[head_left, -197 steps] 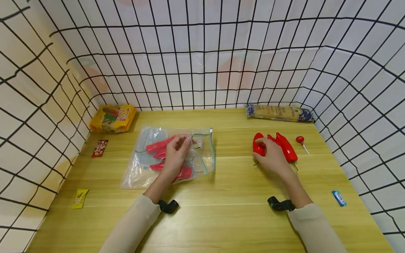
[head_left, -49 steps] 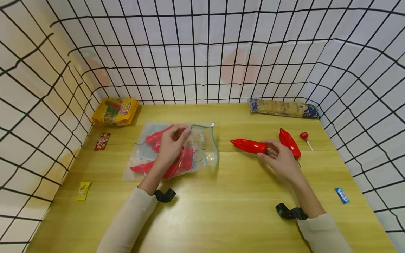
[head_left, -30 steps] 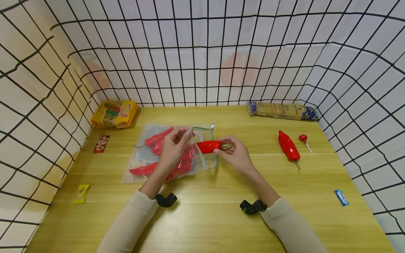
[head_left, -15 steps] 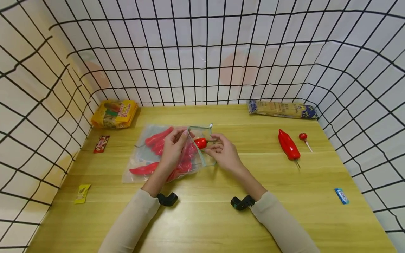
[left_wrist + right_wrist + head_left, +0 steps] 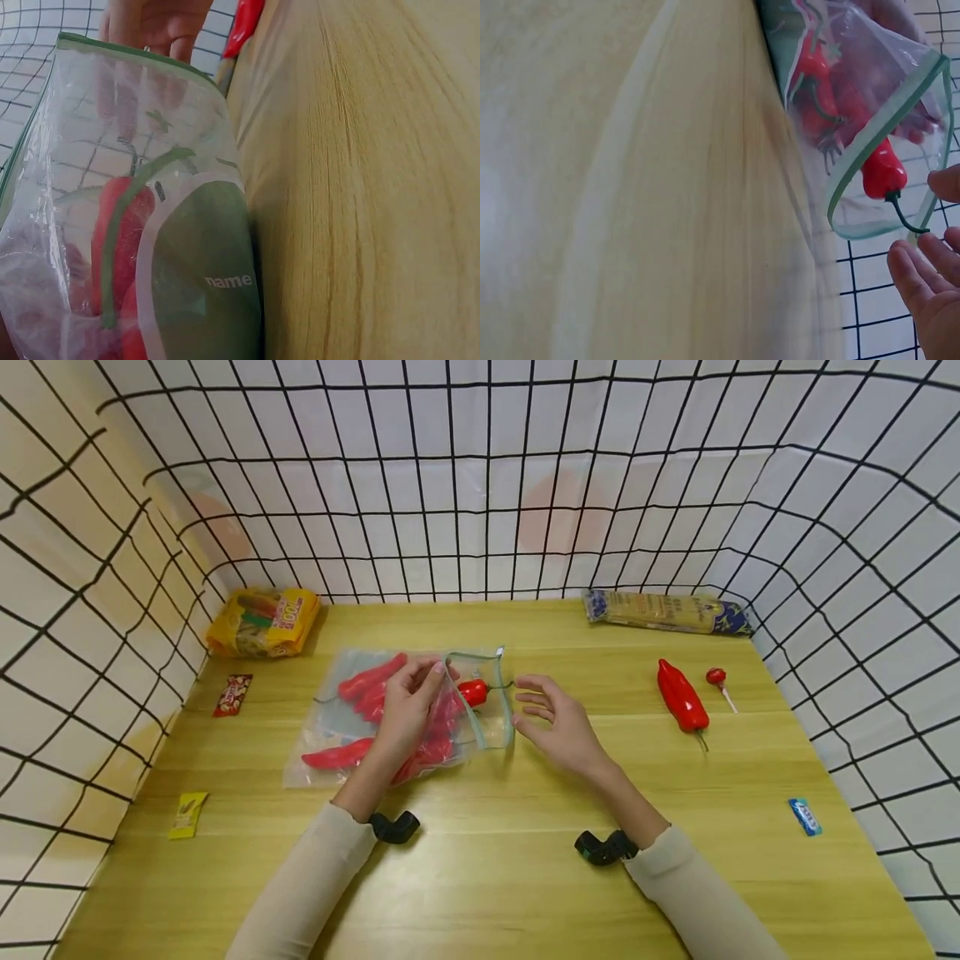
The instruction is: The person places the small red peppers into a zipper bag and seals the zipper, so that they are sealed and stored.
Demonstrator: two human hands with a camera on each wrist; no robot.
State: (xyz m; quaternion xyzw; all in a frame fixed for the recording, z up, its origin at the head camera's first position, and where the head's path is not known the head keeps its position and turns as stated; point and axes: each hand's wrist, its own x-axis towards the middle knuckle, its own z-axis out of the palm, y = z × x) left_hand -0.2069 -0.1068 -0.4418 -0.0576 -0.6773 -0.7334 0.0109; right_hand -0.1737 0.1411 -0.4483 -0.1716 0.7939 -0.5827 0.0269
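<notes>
A clear zip bag (image 5: pixel 491 727) with a green-edged mouth lies on the table, several red peppers inside it. My left hand (image 5: pixel 405 706) pinches the mouth's upper edge between thumb and fingers, lifting it apart. One red pepper (image 5: pixel 473 692) sits in the mouth, tip inward, its dark stem (image 5: pixel 904 214) pointing out to the right. Just beyond that stem, my right hand (image 5: pixel 558 722) has its fingers spread and grips nothing. In the left wrist view the bag's grey panel (image 5: pixel 202 262) reads "name". Another red pepper (image 5: pixel 682 696) lies loose on the right.
A yellow packet (image 5: pixel 262 622) stands at the back left, a long noodle pack (image 5: pixel 667 612) at the back right. Near the sides lie a red wrapper (image 5: pixel 233 695), a yellow sachet (image 5: pixel 188 815), a lollipop (image 5: pixel 717 677) and a blue sachet (image 5: pixel 806 817). Black wire mesh (image 5: pixel 487 510) surrounds the table.
My right hand picked up a pepper on the right, carried it left into the bag's mouth, let go and drew back slightly rightward. My left hand kept pinching the bag's edge.
</notes>
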